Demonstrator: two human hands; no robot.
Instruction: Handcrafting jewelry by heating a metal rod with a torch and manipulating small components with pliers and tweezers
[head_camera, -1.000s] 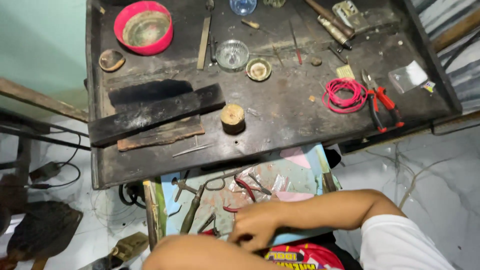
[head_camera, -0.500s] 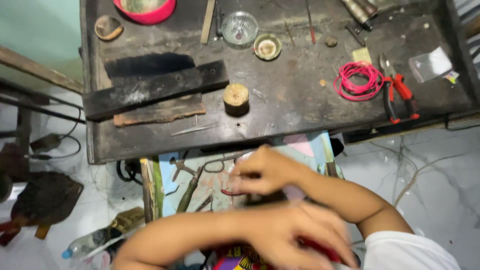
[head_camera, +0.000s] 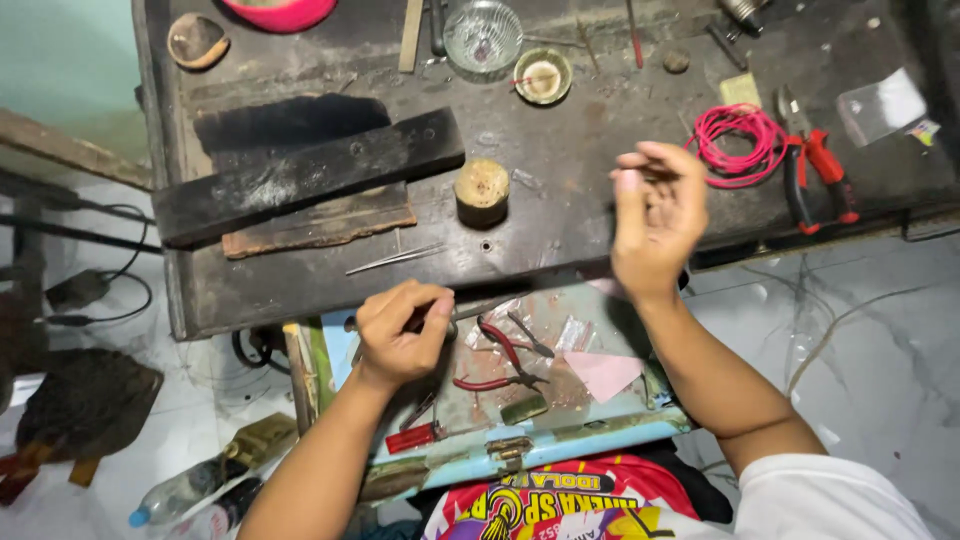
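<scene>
Where left hand (head_camera: 400, 330) dips, red pliers (head_camera: 500, 362) just beside, right hand (head_camera: 655, 215) apart.

L hand (head_camera: 400, 330) curled over open drawer (head_camera: 560, 440) w/ red pliers (head_camera: 497, 362), R hand (head_camera: 655, 215) raised above workbench (head_camera: 560, 160)

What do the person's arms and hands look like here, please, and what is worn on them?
Both hands, left hand and right hand, are bare: no gloves, rings or watch visible. The forearms are uncovered; a white short sleeve covers the right upper arm.
</scene>
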